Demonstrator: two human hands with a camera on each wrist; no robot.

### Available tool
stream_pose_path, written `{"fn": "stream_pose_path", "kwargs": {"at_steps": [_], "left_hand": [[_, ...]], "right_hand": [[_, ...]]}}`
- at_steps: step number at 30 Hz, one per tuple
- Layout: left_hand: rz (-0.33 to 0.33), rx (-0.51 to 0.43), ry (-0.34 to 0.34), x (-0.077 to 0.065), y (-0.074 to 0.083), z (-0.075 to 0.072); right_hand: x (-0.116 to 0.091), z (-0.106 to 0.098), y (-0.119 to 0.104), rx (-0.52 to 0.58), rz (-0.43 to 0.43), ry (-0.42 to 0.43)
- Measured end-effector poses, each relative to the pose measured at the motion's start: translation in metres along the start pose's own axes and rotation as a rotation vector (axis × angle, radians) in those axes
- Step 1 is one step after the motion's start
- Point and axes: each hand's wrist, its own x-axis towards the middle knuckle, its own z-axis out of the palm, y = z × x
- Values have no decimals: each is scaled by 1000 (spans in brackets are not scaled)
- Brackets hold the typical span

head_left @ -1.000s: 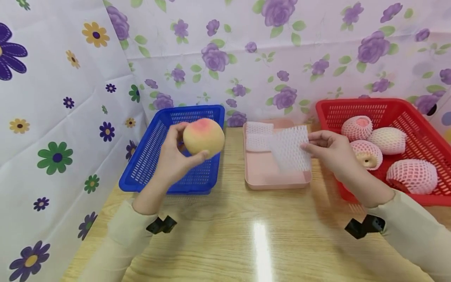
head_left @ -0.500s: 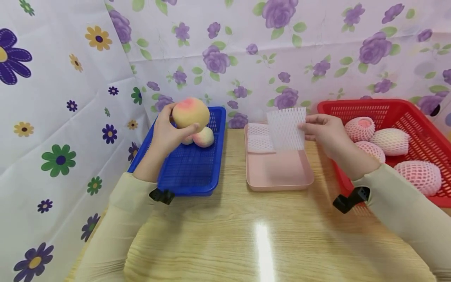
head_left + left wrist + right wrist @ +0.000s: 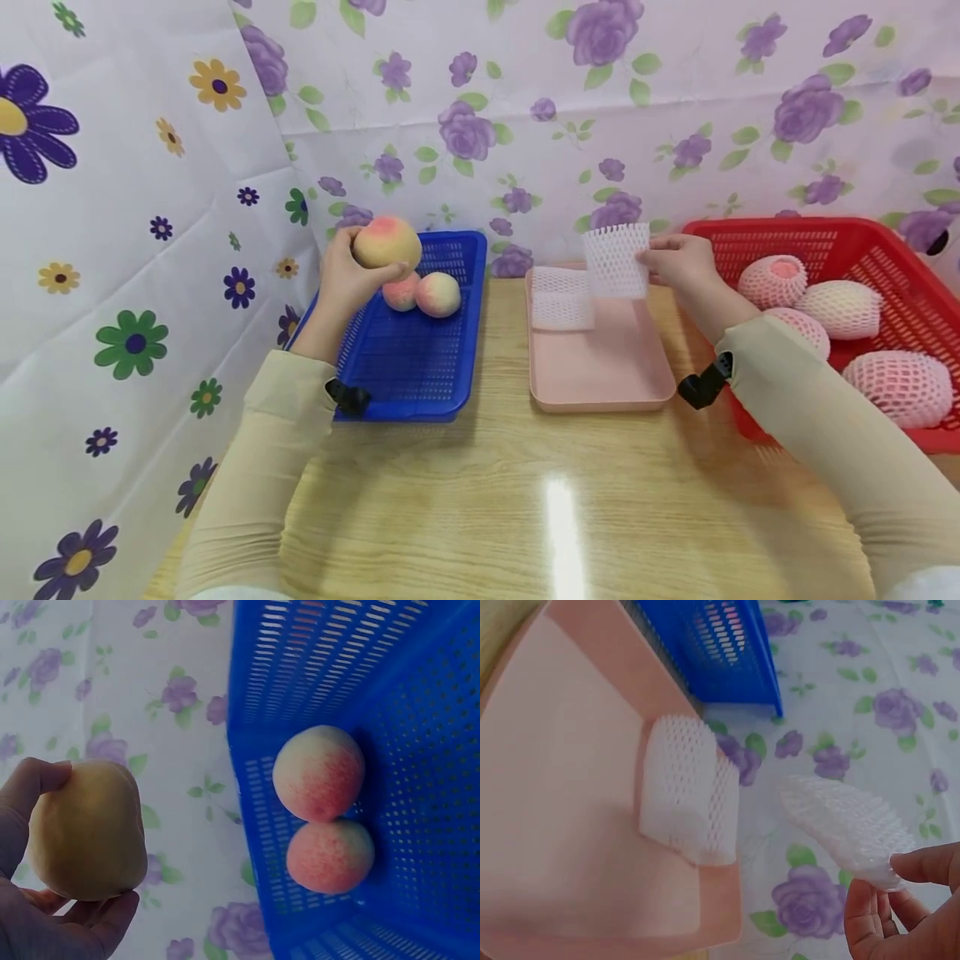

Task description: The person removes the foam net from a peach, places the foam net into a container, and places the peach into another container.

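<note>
My left hand (image 3: pixel 342 275) grips a large yellow peach (image 3: pixel 387 246) with a pink patch, held above the back left of the blue basket (image 3: pixel 405 408). Two smaller peaches, a pink one (image 3: pixel 330 856) and a paler one (image 3: pixel 319 772), lie touching in that basket. Over the back right of the pink tray (image 3: pixel 600 375), my right hand (image 3: pixel 682 262) pinches the right edge of a white foam net sleeve (image 3: pixel 617 260). In the right wrist view the sleeve (image 3: pixel 847 825) looks flattened and slightly parted. More white foam net (image 3: pixel 561 298) lies in the tray's back left.
To the right stands a red basket (image 3: pixel 757 229) holding several fruits in foam nets, among them a pink-netted one (image 3: pixel 900 387) and a white-netted one (image 3: pixel 840 308). My right forearm passes over its left side. Flowered cloth (image 3: pixel 555 142) hangs behind and at the left of the wooden table (image 3: pixel 480 517).
My left hand has moved left and back with the peach, bringing the two peaches in the blue basket into view. My right hand has raised the foam net sleeve and moved it back.
</note>
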Motion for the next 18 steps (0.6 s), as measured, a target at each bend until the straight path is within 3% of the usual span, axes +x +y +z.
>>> {"fn": "stream_pose_path", "kwargs": {"at_steps": [7, 12, 18], "left_hand": [[-43, -51, -32, 8, -20, 3], [-65, -39, -70, 15, -30, 5], [-92, -59, -145, 23, -40, 10]], "right_hand": [[22, 5, 11, -40, 36, 12], [36, 11, 22, -80, 51, 33], [46, 18, 30, -149, 96, 75]]}}
